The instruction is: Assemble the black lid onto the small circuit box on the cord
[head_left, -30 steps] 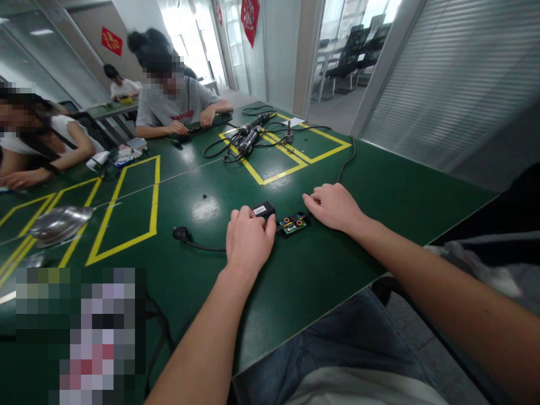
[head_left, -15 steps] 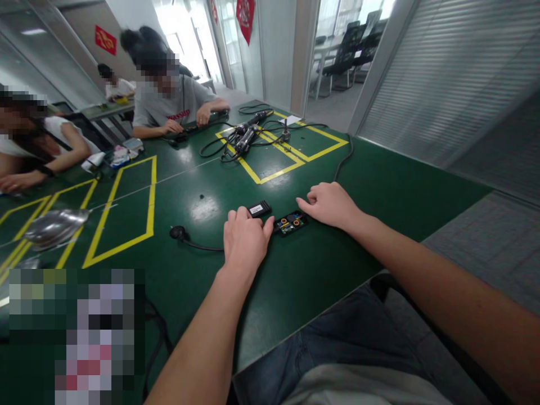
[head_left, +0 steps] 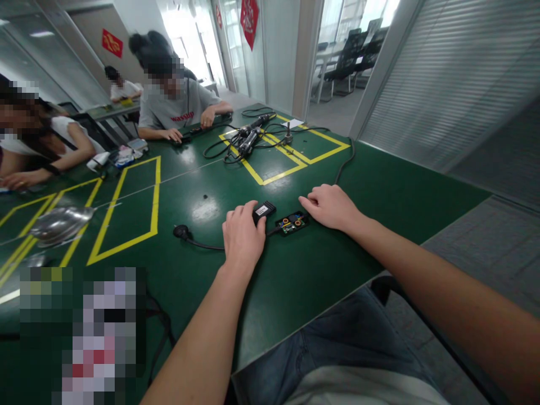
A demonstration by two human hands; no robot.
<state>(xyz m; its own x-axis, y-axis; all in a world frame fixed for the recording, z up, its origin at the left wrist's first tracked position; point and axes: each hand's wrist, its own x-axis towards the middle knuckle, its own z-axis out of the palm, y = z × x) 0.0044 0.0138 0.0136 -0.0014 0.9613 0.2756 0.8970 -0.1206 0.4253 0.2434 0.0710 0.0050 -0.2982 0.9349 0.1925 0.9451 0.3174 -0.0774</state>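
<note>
left hand (head_left: 243, 235) closes round a black ribbed plastic cover (head_left: 263, 210) — off, unfitted. green circuit board in black shell (head_left: 292, 224) lies exposed on table, by right hand (head_left: 333, 207) — curled, grip unclear.

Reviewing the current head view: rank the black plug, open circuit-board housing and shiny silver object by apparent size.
Largest to smallest, as they look:
1. shiny silver object
2. open circuit-board housing
3. black plug, cord excluded
</note>
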